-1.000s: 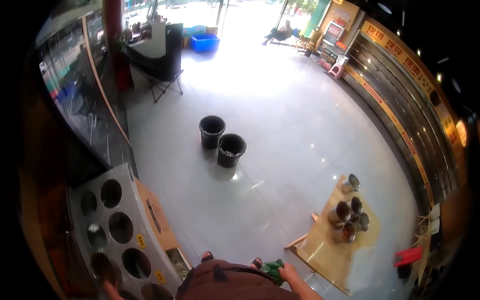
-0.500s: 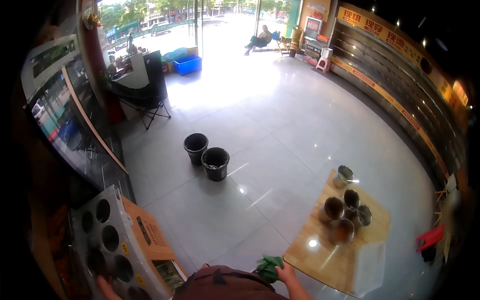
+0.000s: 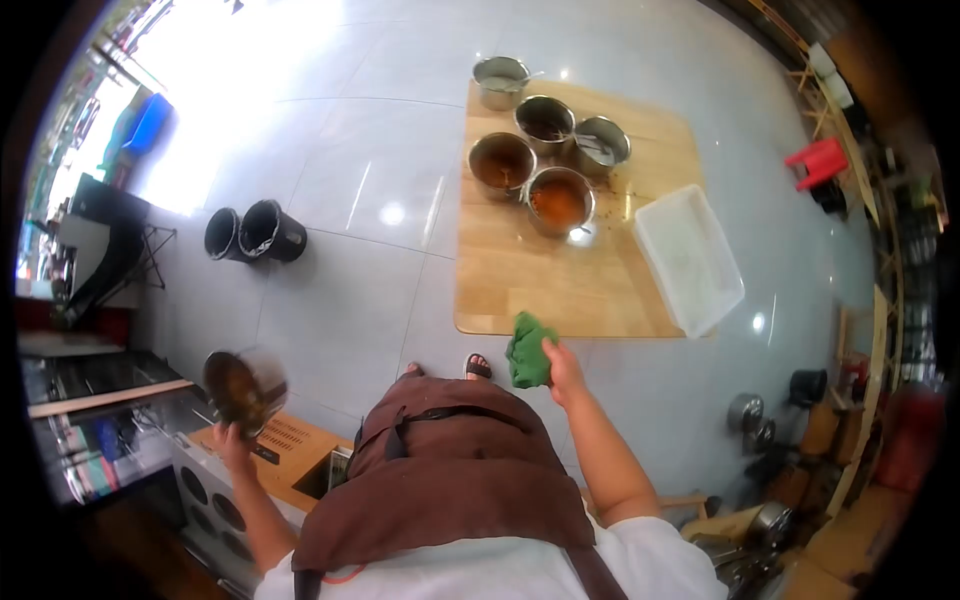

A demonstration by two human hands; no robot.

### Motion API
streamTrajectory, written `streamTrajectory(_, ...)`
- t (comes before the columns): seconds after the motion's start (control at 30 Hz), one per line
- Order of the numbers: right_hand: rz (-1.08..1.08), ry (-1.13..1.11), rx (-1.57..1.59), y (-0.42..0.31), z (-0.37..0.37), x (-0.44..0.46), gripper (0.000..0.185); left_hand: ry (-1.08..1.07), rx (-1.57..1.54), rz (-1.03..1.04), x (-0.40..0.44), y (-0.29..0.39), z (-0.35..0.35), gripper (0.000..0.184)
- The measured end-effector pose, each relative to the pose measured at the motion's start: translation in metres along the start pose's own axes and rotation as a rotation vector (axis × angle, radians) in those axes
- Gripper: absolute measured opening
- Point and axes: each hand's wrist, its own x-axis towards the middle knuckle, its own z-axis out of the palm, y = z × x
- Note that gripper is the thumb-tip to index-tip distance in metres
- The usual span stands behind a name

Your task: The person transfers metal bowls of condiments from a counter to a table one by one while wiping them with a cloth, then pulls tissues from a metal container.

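Observation:
My left hand [image 3: 232, 442] grips the near rim of a stainless steel pot [image 3: 265, 382], tilted so that its brownish inside shows. The pot is in the air over the orange-sided counter unit [image 3: 290, 420], whose top has several round wells. In my right hand [image 3: 565, 372] is a bunched green cloth [image 3: 530, 355], just off the front edge of the wooden table [image 3: 540, 295]. On that table stand several steel pots; the nearest pot [image 3: 558, 203] contains an orange-red liquid.
A white translucent plastic tub [image 3: 690, 260] lies at the table's right side. Two black bins [image 3: 275, 232] stand on the tiled floor, left of the table. Farther off are a blue crate [image 3: 150, 122] and a red stool [image 3: 817, 163].
My left hand has risen from the counter wells with the steel pot in it. The view has swung right and down. My right hand still has the green cloth.

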Motion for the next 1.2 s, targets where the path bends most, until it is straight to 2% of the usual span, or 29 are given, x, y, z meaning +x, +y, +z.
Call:
streamTrajectory(0.03,0.020,-0.048,0.085,-0.009,-0.008,-0.003,0.040,-0.057,-0.041,-0.003,0.002,0.029,0.055,0.031)
streamTrajectory(0.07,0.026,-0.038,0.097,-0.016,-0.013,-0.007,0.040,-0.176,0.048,0.032,0.029,0.019,0.077,0.030)
streamTrajectory(0.1,0.014,-0.026,0.236,-0.023,-0.018,-0.011,0.041,-0.263,0.094,-0.063,0.024,0.046,0.126,0.031)
streamTrajectory(0.17,0.009,0.023,0.491,-0.032,-0.029,-0.009,0.042,-0.486,0.088,0.030,0.042,0.044,0.200,0.028)
streamTrajectory(0.2,0.019,0.033,0.501,-0.036,-0.034,-0.009,0.042,-0.556,0.152,0.118,0.056,0.032,0.232,0.029)
streamTrajectory(0.23,-0.003,-0.026,0.612,-0.043,-0.037,-0.011,0.041,-0.640,0.185,0.122,0.062,0.029,0.267,0.028)
streamTrajectory(0.27,-0.026,-0.084,0.723,-0.047,-0.042,-0.010,0.041,-0.738,0.331,0.274,0.061,0.033,0.306,0.025)
streamTrajectory(0.3,-0.004,-0.020,0.719,-0.047,-0.051,-0.005,0.050,-0.757,0.498,0.276,0.059,0.037,0.341,0.023)
streamTrajectory(0.33,0.004,-0.008,0.724,-0.049,-0.047,-0.004,0.050,-0.789,0.526,0.283,0.057,0.031,0.375,0.022)
streamTrajectory(0.4,-0.137,-0.110,0.592,-0.062,-0.040,-0.004,0.053,-0.939,0.575,0.182,0.055,0.024,0.436,0.022)
streamTrajectory(0.47,-0.194,-0.097,0.547,-0.069,-0.035,0.005,0.051,-1.020,0.780,0.297,0.049,0.021,0.488,0.024)
streamTrajectory(0.5,-0.240,-0.106,0.506,-0.072,-0.034,0.012,0.050,-1.040,0.772,0.272,0.048,0.017,0.511,0.024)
streamTrajectory(0.53,-0.223,-0.079,0.494,-0.078,-0.030,0.016,0.050,-1.081,0.851,0.374,0.047,0.011,0.529,0.024)
streamTrajectory(0.57,-0.240,-0.015,0.411,-0.085,-0.027,0.023,0.049,-1.118,0.930,0.477,0.046,0.005,0.544,0.025)
streamTrajectory(0.67,-0.221,0.098,0.280,-0.098,-0.021,0.053,0.043,-1.206,1.020,0.412,0.039,0.002,0.577,0.024)
streamTrajectory(0.73,-0.221,0.202,0.058,-0.106,-0.011,0.078,0.038,-1.212,1.055,0.401,0.042,-0.002,0.588,0.024)
streamTrajectory(0.77,-0.241,0.240,-0.056,-0.107,-0.008,0.092,0.030,-1.207,1.083,0.425,0.043,-0.004,0.593,0.024)
streamTrajectory(0.8,-0.226,0.234,-0.057,-0.106,-0.005,0.103,0.030,-1.202,1.092,0.408,0.039,-0.005,0.596,0.024)
streamTrajectory(0.87,-0.333,0.174,-0.343,-0.107,0.003,0.129,0.019,-1.124,1.139,0.497,0.033,-0.005,0.606,0.022)
streamTrajectory(0.9,-0.347,0.190,-0.539,-0.112,0.012,0.136,0.013,-1.108,1.136,0.478,0.032,-0.011,0.609,0.022)
streamTrajectory(0.93,-0.339,0.173,-0.551,-0.118,0.021,0.146,0.013,-1.070,0.969,0.645,0.031,-0.020,0.612,0.022)
streamTrajectory(0.97,-0.521,0.163,-0.874,-0.121,0.029,0.155,0.014,-1.030,0.804,0.806,0.031,-0.029,0.614,0.021)
streamTrajectory(1.0,-0.702,0.151,-1.191,-0.121,0.036,0.162,0.015,-1.033,0.812,0.791,0.028,-0.033,0.615,0.021)
streamTrajectory(1.03,-0.846,0.125,-1.191,-0.121,0.041,0.171,0.018,-1.055,0.797,0.740,0.025,-0.035,0.619,0.019)
streamTrajectory(1.1,-0.813,0.171,-1.299,-0.122,0.041,0.186,0.020,-1.068,0.776,0.681,0.028,-0.038,0.626,0.016)
streamTrajectory(1.17,-0.775,0.203,-1.418,-0.121,0.042,0.196,0.023,-1.107,0.746,0.744,0.030,-0.042,0.626,0.013)
streamTrajectory(1.2,-0.718,0.330,-1.379,-0.117,0.044,0.201,0.025,-1.101,0.744,0.724,0.030,-0.044,0.626,0.013)
